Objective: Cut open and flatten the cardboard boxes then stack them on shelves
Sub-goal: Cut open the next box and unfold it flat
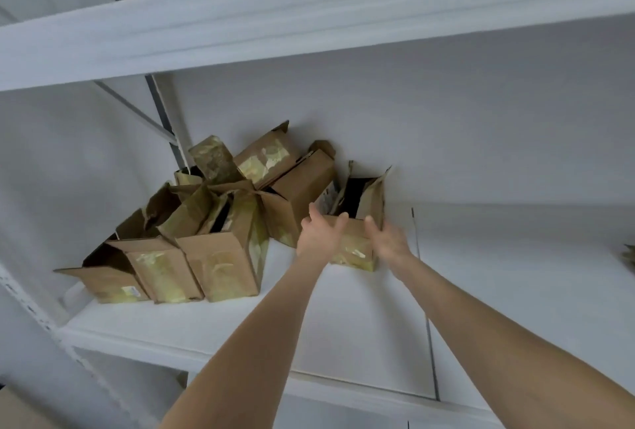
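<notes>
A small brown cardboard box (354,250) stands upright on the white shelf (360,332), its top flaps open and yellowed tape on its front. My left hand (318,234) is at its left side and my right hand (386,238) at its right side, fingers extended along the box walls. Whether the palms touch the box I cannot tell. To the left, several other opened brown boxes (220,256) stand and lean in a heap against the back wall.
A white shelf board (309,12) runs overhead, close above. The shelf frame's perforated upright (37,318) is at the left. Another bit of cardboard (628,256) shows at the far right edge. A brown box corner (13,408) sits at the bottom left.
</notes>
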Demonstrator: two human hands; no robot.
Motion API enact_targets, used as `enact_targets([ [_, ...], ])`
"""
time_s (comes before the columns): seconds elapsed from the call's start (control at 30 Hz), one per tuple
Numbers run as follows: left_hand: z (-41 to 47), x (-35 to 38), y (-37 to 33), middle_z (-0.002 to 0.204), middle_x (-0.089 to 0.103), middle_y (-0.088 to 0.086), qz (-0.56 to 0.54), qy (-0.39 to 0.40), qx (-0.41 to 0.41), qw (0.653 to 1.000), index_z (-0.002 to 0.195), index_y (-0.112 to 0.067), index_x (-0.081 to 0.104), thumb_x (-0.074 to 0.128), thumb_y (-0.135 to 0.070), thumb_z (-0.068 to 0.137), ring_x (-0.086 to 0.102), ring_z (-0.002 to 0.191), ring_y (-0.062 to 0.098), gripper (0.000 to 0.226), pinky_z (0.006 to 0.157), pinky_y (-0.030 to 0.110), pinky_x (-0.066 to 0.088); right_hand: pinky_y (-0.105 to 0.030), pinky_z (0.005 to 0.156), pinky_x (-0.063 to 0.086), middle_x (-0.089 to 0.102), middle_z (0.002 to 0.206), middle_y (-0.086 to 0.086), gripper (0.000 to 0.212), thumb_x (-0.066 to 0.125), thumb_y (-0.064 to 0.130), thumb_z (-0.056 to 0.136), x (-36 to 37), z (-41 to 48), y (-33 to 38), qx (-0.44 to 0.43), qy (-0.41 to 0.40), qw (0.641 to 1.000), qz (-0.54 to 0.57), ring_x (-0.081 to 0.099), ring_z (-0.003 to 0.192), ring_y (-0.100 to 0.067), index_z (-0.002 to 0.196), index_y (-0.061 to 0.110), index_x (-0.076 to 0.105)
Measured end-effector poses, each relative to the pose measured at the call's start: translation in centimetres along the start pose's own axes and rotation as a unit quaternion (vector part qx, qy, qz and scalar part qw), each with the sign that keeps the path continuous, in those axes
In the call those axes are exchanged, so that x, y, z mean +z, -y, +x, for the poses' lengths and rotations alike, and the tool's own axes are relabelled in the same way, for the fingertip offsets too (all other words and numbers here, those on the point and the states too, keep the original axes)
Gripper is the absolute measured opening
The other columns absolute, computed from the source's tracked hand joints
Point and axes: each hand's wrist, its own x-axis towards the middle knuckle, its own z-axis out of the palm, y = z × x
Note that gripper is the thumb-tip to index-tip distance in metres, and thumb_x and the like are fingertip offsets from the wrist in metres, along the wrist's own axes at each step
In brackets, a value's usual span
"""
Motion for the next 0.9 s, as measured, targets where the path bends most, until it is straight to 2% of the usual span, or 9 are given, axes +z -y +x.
enact_targets([
  [0.1, 2.4, 0.5, -0.4, 0.151, 0.035, 0.017, -0.107, 0.023, -0.054, 0.993, 0.153, -0.005, 0.013, 0.049, -0.053, 0.095, 0.038, 0.136, 0.035, 0.083, 0.105, 0.037, 0.035, -0.036, 0.11, 0.031, 0.039, 0.152, -0.013, 0.058, 0.03, 0.046, 0.104, 0.2, 0.8, 0.4, 0.023, 0.021, 0.999, 0.022, 0.038, 0.138, -0.032, 0.151, 0.013, 0.03],
  [0.17, 3.7, 0.9, -0.3, 0.146, 0.043, 0.017, -0.15, 0.036, -0.094, 0.984, 0.151, -0.002, 0.024, 0.053, -0.05, 0.094, 0.044, 0.132, 0.034, 0.079, 0.104, 0.035, 0.037, -0.036, 0.108, 0.034, 0.045, 0.146, -0.014, 0.056, 0.028, 0.046, 0.104, 0.5, 1.1, 0.3, 0.027, 0.022, 0.999, 0.018, 0.043, 0.134, -0.032, 0.146, 0.01, 0.039],
  [0.27, 4.5, 1.1, 0.1, 0.133, 0.054, 0.019, -0.174, 0.04, -0.118, 0.977, 0.139, 0.001, 0.043, 0.056, -0.032, 0.094, 0.054, 0.118, 0.036, 0.056, 0.1, 0.04, 0.047, -0.036, 0.103, 0.039, 0.055, 0.137, -0.015, 0.054, 0.03, 0.046, 0.104, 1.2, 0.8, 0.3, 0.031, -0.006, 0.999, 0.033, 0.05, 0.125, -0.031, 0.137, 0.008, 0.049],
  [0.33, 4.4, 0.6, 0.4, 0.128, 0.055, 0.022, -0.17, 0.036, -0.109, 0.979, 0.133, 0.004, 0.047, 0.049, -0.012, 0.096, 0.056, 0.114, 0.038, 0.041, 0.096, 0.044, 0.051, -0.036, 0.103, 0.038, 0.054, 0.136, -0.015, 0.054, 0.032, 0.046, 0.104, 1.5, 0.2, 0.4, 0.035, -0.03, 0.998, 0.034, 0.049, 0.126, -0.032, 0.136, 0.007, 0.05],
  [0.4, 4.1, -0.2, 1.2, 0.128, 0.056, 0.022, -0.156, 0.033, -0.079, 0.984, 0.133, 0.004, 0.048, 0.043, -0.001, 0.096, 0.056, 0.115, 0.039, 0.038, 0.097, 0.045, 0.05, -0.036, 0.104, 0.037, 0.053, 0.138, -0.014, 0.054, 0.034, 0.045, 0.103, 1.9, -0.9, 0.7, 0.042, -0.056, 0.997, 0.041, 0.047, 0.128, -0.032, 0.138, 0.007, 0.049],
  [0.57, 2.5, -2.8, 4.6, 0.131, 0.059, 0.013, -0.151, 0.059, -0.007, 0.987, 0.131, -0.01, 0.059, 0.04, 0.004, 0.095, 0.056, 0.118, 0.033, 0.043, 0.101, 0.043, 0.049, -0.039, 0.106, 0.038, 0.052, 0.14, -0.013, 0.054, 0.035, 0.047, 0.102, 4.4, -4.7, 1.1, 0.05, -0.107, 0.993, 0.019, 0.047, 0.129, -0.032, 0.139, 0.009, 0.047],
  [0.73, 0.3, -6.1, 8.0, 0.126, 0.063, 0.007, -0.078, 0.093, 0.051, 0.991, 0.124, -0.016, 0.065, 0.044, -0.002, 0.095, 0.057, 0.115, 0.026, 0.039, 0.102, 0.039, 0.048, -0.038, 0.096, 0.044, 0.064, 0.119, -0.013, 0.046, 0.034, 0.041, 0.104, 7.1, -9.3, 1.3, 0.046, -0.145, 0.988, -0.041, 0.057, 0.115, -0.031, 0.132, 0.01, 0.053],
  [0.83, -0.6, -8.1, 8.4, 0.126, 0.063, 0.005, 0.047, 0.1, 0.106, 0.988, 0.127, -0.02, 0.063, 0.043, -0.005, 0.097, 0.058, 0.114, 0.024, 0.039, 0.099, 0.037, 0.049, -0.04, 0.095, 0.047, 0.07, 0.106, -0.011, 0.044, 0.033, 0.039, 0.104, 8.2, -11.0, 1.5, 0.027, -0.137, 0.989, -0.051, 0.061, 0.11, -0.028, 0.138, 0.017, 0.049],
  [0.9, -1.6, -8.9, 7.5, 0.128, 0.061, 0.006, 0.15, 0.062, 0.166, 0.973, 0.133, -0.022, 0.057, 0.045, -0.005, 0.095, 0.059, 0.113, 0.025, 0.043, 0.094, 0.038, 0.052, -0.041, 0.094, 0.048, 0.07, 0.107, -0.01, 0.041, 0.033, 0.035, 0.104, 8.3, -11.6, 1.8, 0.015, -0.134, 0.988, -0.072, 0.06, 0.111, -0.028, 0.139, 0.019, 0.048],
])
